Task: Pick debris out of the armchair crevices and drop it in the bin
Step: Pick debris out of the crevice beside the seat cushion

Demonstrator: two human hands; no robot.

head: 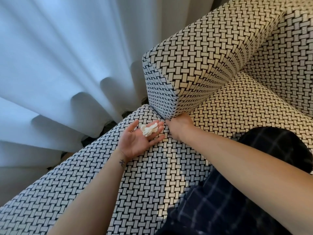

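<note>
One crumpled white wad of debris (149, 130) lies on the fingers of my left hand (135, 141). The hand is palm up over the woven upholstery, its grip wide and flat, so I judge it is serving as a tray. At two o'clock from it, my right hand (179, 126) has its fingers buried in the crevice (166, 120) where the armrest (194, 65) meets the seat cushion (245, 102), probably feeling for more. That grip is hidden, so I cannot tell whether it holds anything. No bin shows, so the drop is not yet done.
</note>
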